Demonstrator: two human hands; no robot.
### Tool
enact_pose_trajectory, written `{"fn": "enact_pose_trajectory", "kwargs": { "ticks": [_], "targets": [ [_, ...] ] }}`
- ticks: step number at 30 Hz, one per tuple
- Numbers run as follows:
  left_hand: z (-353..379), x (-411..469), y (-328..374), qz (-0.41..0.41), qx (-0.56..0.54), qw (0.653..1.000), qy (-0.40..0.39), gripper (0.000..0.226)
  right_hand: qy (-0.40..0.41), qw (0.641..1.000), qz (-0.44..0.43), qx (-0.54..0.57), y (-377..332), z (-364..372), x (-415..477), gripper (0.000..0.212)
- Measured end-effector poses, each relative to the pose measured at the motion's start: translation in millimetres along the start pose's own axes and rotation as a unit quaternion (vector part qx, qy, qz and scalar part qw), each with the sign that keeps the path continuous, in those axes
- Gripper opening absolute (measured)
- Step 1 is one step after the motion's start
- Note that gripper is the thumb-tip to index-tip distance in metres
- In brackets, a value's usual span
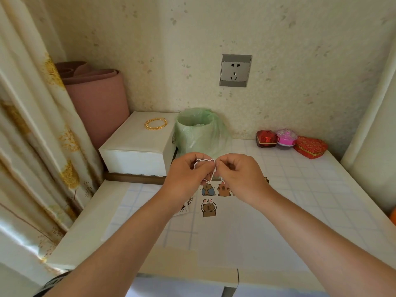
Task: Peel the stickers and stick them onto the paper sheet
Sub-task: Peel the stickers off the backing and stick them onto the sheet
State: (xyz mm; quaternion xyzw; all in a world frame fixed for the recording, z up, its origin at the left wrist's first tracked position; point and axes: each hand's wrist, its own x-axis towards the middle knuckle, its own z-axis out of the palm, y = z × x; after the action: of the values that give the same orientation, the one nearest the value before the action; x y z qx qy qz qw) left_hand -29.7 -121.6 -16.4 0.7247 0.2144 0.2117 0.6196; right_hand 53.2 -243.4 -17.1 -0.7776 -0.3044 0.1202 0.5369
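Observation:
A small white-edged sticker (206,168) is held up above the table between both hands. My left hand (186,174) pinches its left side. My right hand (237,174) pinches its right edge with curled fingers. Below them a white paper sheet (235,232) lies on the checked tabletop. Three brown capybara stickers lie flat on the sheet: one with a blue patch (207,189), one beside it (223,189), and one with a bunny hood (209,208). A small pile of loose stickers (186,205) shows partly under my left wrist.
A bin with a green bag (198,130) stands behind my hands. A white box (139,144) with a gold necklace (156,123) sits at the left, a pink roll (96,99) behind it. Red and pink gift boxes (291,142) stand at the back right. A curtain (27,146) hangs at the left.

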Motion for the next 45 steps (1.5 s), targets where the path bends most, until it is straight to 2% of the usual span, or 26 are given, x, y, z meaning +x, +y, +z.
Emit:
{"fn": "enact_pose_trajectory", "kwargs": {
  "ticks": [6,10,13,17,24,28,36,45],
  "targets": [
    [-2.2,1.8,-0.3,-0.030,-0.045,0.999,-0.007,0.013,-0.010,0.998,0.042,0.052,-3.5,-2.9,0.3,0.030],
    [-2.0,1.4,-4.9,0.081,0.114,0.986,0.090,0.022,0.011,0.998,0.035,0.051,-5.2,-2.8,-0.7,0.029],
    [-2.1,-0.5,-5.4,0.134,0.144,0.977,0.087,0.016,0.021,0.998,0.030,0.042,-4.3,-0.6,-0.4,0.027],
    [-0.3,-1.8,-4.4,0.119,0.129,0.984,0.044,0.006,0.050,0.999,-0.003,0.000,-1.2,1.9,0.2,0.022],
    [0.7,-2.0,-2.9,0.052,0.096,0.993,0.038,0.014,0.071,0.992,-0.056,-0.088,8.2,1.6,1.9,0.020],
    [0.1,0.6,-5.8,0.035,0.112,0.992,0.046,0.009,0.076,0.985,-0.076,-0.136,9.7,2.9,0.9,0.017],
    [-0.4,3.4,-1.8,-0.026,0.085,0.994,0.057,0.013,0.084,0.992,-0.056,-0.072,8.4,4.0,2.8,0.018],
    [-2.3,3.9,-3.3,-0.015,0.134,0.991,0.011,0.017,0.047,0.997,-0.015,-0.064,11.7,5.8,7.1,0.020]
  ]
}}
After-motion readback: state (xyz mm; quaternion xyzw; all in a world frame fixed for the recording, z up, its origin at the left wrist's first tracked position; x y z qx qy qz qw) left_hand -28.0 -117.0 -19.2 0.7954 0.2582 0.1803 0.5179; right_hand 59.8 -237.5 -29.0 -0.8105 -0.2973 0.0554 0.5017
